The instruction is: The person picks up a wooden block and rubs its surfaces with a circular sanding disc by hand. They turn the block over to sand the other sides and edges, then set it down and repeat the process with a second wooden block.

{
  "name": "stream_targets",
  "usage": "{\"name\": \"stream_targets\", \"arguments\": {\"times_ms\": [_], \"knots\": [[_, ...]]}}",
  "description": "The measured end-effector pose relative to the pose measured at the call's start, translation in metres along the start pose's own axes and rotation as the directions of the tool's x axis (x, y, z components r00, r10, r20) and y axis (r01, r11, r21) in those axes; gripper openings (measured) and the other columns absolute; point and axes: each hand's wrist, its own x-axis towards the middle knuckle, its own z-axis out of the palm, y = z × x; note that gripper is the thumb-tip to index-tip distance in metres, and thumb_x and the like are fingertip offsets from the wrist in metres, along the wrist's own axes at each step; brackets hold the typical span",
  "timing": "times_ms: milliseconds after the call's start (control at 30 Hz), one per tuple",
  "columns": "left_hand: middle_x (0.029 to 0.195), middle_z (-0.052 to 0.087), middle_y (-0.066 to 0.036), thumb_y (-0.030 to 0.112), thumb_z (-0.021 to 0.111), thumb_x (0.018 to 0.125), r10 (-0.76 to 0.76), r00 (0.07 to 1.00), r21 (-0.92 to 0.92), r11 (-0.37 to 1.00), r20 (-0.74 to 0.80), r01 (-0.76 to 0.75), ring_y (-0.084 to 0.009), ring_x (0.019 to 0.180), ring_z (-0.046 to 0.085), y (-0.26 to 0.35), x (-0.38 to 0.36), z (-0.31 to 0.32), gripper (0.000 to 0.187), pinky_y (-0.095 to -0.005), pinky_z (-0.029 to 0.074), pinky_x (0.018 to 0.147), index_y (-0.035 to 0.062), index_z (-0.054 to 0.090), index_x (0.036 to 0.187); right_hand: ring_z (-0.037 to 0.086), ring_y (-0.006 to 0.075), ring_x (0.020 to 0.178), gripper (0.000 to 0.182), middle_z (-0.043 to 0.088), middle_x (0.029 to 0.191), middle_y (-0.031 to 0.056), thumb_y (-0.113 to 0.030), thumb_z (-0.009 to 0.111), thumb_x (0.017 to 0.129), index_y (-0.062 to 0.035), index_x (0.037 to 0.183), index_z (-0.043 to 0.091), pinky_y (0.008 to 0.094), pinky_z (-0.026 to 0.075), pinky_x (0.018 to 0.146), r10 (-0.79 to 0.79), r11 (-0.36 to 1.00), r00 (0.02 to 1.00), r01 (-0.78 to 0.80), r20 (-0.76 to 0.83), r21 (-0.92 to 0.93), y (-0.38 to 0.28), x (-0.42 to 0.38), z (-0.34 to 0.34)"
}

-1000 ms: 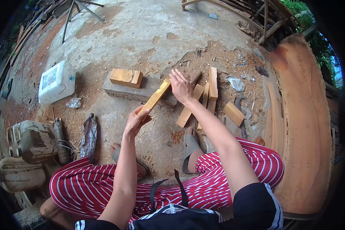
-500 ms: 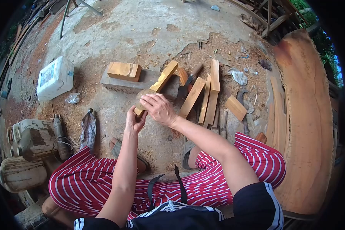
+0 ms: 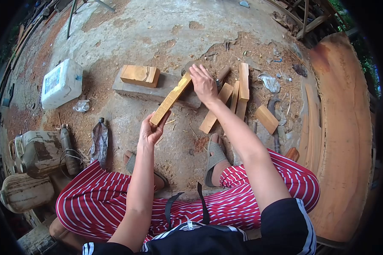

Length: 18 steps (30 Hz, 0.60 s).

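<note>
My left hand (image 3: 152,129) is wrapped round the near end of a notched wooden piece (image 3: 170,100), which slants up and away to the right. At its far end my right hand (image 3: 204,85) presses a round grey-brown sanding disc (image 3: 189,66) against the wood, fingers bent over it and partly hiding it. The far end of the wood rests over or just above a grey wooden block (image 3: 136,93). On that block's left part lies a short wooden block (image 3: 139,75).
Several cut wooden pieces (image 3: 217,106) lie to the right, beside a loose short piece (image 3: 267,119) and a curved tool (image 3: 274,104). A long slab (image 3: 342,140) stands far right. A white jug (image 3: 61,84), dirty containers (image 3: 40,153) and a crumpled bottle (image 3: 99,142) are left.
My right hand has slid the disc away from me along the wood, from near my left hand to the far end. My left hand keeps its hold.
</note>
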Motion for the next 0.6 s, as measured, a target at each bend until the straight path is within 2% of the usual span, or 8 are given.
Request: {"name": "stream_targets", "arguments": {"times_ms": [67,100,200,300,367,400,500,600], "knots": [[0.125,0.05,-0.034,0.006,0.046,0.096,-0.024,0.999,-0.005,1.0,-0.034,0.024,-0.0442,0.117,0.054,-0.001,0.001,0.007,0.034,-0.0474,0.05,0.101,-0.0195,0.044,0.12,0.05,0.0303,0.128,0.031,0.056,0.134,0.0108,-0.014,0.047,0.098,-0.0063,0.125,0.06,0.0415,0.035,0.113,-0.048,0.999,0.998,0.047,0.03,0.013,-0.024,-0.021,0.01],[0.125,0.05,-0.034,0.006,0.046,0.096,-0.025,0.999,-0.017,1.0,-0.031,0.024,-0.0442,0.117,0.054,-0.004,0.002,0.008,0.034,-0.0474,0.05,0.101,-0.0195,0.044,0.12,0.049,0.0316,0.128,0.032,0.056,0.133,0.0121,-0.009,0.046,0.097,-0.0055,0.126,0.059,0.0417,0.034,0.114,-0.232,0.973,0.971,0.231,0.063,0.015,-0.045,-0.037,0.0],[0.121,0.057,-0.026,0.006,0.048,0.094,0.054,0.969,-0.002,0.998,-0.24,-0.056,-0.0395,0.114,0.058,0.002,0.018,-0.019,0.029,-0.0452,0.051,0.101,-0.01,0.051,0.118,0.051,0.028,0.128,0.04,0.057,0.134,0.0098,-0.004,0.05,0.089,-0.0082,0.129,0.058,0.0428,0.036,0.113,-0.468,0.879,0.864,0.436,0.185,0.192,-0.092,-0.074,-0.03],[0.124,0.054,-0.029,0.006,0.049,0.093,0.043,0.983,0.0,0.999,-0.18,-0.044,-0.0406,0.116,0.056,-0.006,0.007,0.001,0.033,-0.0467,0.051,0.1,-0.0125,0.048,0.12,0.051,0.0274,0.128,0.04,0.057,0.135,0.0095,-0.007,0.051,0.09,-0.0102,0.129,0.057,0.042,0.036,0.112,-0.578,0.813,0.797,0.546,0.175,0.201,-0.062,-0.05,-0.025],[0.126,0.051,-0.033,0.005,0.048,0.093,-0.023,0.993,-0.031,0.999,-0.117,0.019,-0.043,0.118,0.054,-0.003,0.006,0.0,0.036,-0.0469,0.051,0.1,-0.0157,0.045,0.123,0.052,0.0284,0.126,0.032,0.058,0.133,0.0068,-0.012,0.05,0.094,-0.0099,0.124,0.062,0.0409,0.037,0.112,-0.361,0.93,0.926,0.366,0.116,-0.032,-0.018,-0.016,-0.004],[0.124,0.052,-0.034,0.005,0.049,0.094,-0.03,0.994,-0.039,0.999,-0.104,0.026,-0.0442,0.117,0.055,-0.003,0.006,0.001,0.034,-0.0481,0.051,0.099,-0.0171,0.046,0.12,0.05,0.029,0.128,0.031,0.058,0.133,0.008,-0.016,0.05,0.097,-0.0083,0.124,0.061,0.0407,0.035,0.113,-0.143,0.99,0.987,0.141,0.078,0.026,-0.008,0.002,-0.006],[0.122,0.053,-0.034,0.005,0.051,0.094,-0.052,0.995,-0.059,0.997,-0.085,0.047,-0.0454,0.114,0.056,-0.003,0.008,0.003,0.033,-0.0487,0.052,0.098,-0.0184,0.047,0.117,0.048,0.031,0.129,0.031,0.056,0.135,0.0107,-0.019,0.049,0.098,-0.0062,0.123,0.062,0.0399,0.034,0.114,0.043,0.998,0.999,-0.042,0.02,-0.051,-0.017,0.006,0.008],[0.117,0.058,-0.029,0.008,0.056,0.093,0.012,0.99,0.018,1.0,-0.144,-0.01,-0.0398,0.108,0.061,-0.005,0.01,0.001,0.031,-0.045,0.056,0.094,-0.0146,0.051,0.114,0.05,0.0284,0.128,0.033,0.058,0.132,0.0096,-0.007,0.052,0.092,-0.0065,0.125,0.06,0.044,0.036,0.113,-0.332,0.943,0.936,0.324,0.116,0.079,-0.081,-0.057,-0.002]]}}
